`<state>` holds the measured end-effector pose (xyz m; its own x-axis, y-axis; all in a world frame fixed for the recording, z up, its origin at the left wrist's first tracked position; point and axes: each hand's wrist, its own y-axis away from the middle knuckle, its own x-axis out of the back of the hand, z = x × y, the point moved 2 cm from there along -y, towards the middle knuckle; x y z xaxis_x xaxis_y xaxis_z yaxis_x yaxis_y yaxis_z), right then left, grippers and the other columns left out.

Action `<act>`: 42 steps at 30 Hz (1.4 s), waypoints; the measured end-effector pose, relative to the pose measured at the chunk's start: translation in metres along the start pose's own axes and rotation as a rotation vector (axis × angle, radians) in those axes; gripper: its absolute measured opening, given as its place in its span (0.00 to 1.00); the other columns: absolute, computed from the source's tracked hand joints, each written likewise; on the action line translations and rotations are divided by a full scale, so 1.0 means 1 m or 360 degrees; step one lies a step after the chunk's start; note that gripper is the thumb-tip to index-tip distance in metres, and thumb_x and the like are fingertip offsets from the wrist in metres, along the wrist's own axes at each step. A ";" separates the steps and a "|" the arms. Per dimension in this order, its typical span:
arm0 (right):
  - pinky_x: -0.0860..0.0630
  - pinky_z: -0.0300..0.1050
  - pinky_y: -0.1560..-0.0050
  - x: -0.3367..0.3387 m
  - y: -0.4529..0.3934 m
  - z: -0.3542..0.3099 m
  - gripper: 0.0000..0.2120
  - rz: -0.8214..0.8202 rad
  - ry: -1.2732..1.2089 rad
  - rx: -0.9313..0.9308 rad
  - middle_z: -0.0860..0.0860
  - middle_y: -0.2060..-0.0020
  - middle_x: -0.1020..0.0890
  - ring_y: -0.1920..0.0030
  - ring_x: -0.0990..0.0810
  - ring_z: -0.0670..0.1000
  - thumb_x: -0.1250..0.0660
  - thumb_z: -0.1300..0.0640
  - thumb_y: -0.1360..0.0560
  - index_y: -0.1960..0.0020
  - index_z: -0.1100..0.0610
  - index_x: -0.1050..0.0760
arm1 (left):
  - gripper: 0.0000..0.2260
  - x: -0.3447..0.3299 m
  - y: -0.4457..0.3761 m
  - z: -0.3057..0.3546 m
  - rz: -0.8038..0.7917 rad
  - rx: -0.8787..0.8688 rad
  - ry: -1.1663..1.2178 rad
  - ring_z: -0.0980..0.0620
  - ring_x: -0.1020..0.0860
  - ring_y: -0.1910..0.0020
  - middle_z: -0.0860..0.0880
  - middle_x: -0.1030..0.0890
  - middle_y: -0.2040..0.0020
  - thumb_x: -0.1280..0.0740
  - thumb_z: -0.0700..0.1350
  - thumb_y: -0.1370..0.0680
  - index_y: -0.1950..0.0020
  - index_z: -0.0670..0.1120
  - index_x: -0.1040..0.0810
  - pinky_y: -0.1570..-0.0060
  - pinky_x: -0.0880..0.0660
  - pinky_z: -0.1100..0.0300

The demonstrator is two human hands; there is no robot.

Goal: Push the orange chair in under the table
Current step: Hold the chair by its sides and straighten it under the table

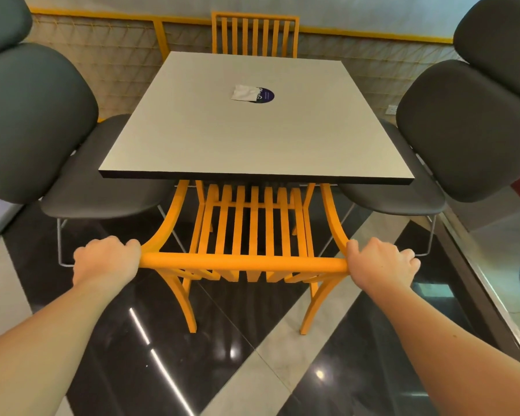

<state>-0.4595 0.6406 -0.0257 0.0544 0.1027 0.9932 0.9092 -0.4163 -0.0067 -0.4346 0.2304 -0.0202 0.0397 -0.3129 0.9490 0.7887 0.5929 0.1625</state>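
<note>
An orange slatted chair [243, 262] stands in front of me at the near side of a square grey table [222, 139]. Its seat reaches in under the table's front edge, and its top rail and back legs stay on my side. My left hand [105, 259] is closed around the left end of the top rail. My right hand [382, 265] is closed around the right end. Both arms stretch forward.
Dark padded chairs flank the table, one on the left [42, 121] and one on the right [463, 130]. A second orange chair [254, 34] stands at the far side. A white napkin [245, 93] lies on a purple round sticker [266, 96]. The floor is glossy black and grey tile.
</note>
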 end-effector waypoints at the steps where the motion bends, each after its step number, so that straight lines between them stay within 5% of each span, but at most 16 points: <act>1: 0.39 0.54 0.57 0.000 -0.004 0.002 0.22 0.0006 -0.0005 0.0009 0.53 0.73 0.31 0.61 0.35 0.59 0.50 0.43 0.26 0.70 0.55 0.31 | 0.15 -0.002 0.002 0.003 0.0019 -0.0003 0.0004 0.40 0.31 0.59 0.39 0.27 0.63 0.45 0.50 0.25 0.62 0.41 0.25 0.61 0.33 0.47; 24: 0.42 0.53 0.57 -0.011 -0.031 0.016 0.29 0.0059 0.0051 0.0105 0.52 0.75 0.30 0.61 0.36 0.57 0.53 0.41 0.25 0.76 0.55 0.28 | 0.18 -0.018 0.001 0.013 0.0104 -0.0123 -0.0159 0.42 0.30 0.63 0.40 0.25 0.66 0.49 0.46 0.23 0.65 0.40 0.25 0.57 0.37 0.50; 38: 0.41 0.52 0.58 -0.011 -0.027 0.016 0.29 0.0096 0.0014 0.0096 0.53 0.75 0.30 0.62 0.35 0.57 0.51 0.39 0.26 0.78 0.54 0.29 | 0.03 -0.009 0.010 0.022 0.0026 -0.0487 -0.0737 0.49 0.31 0.60 0.48 0.26 0.61 0.39 0.42 0.25 0.59 0.46 0.31 0.54 0.33 0.53; 42: 0.41 0.52 0.58 -0.011 -0.026 0.016 0.29 0.0107 0.0011 0.0105 0.52 0.76 0.31 0.62 0.36 0.57 0.51 0.40 0.25 0.78 0.53 0.31 | 0.07 -0.008 0.012 0.023 0.0012 -0.0575 -0.0990 0.51 0.32 0.60 0.51 0.30 0.63 0.36 0.45 0.26 0.57 0.48 0.35 0.56 0.35 0.56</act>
<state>-0.4777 0.6647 -0.0380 0.1134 0.0704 0.9911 0.9288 -0.3617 -0.0806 -0.4396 0.2568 -0.0199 -0.2261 0.2348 0.9454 0.9478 0.2771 0.1578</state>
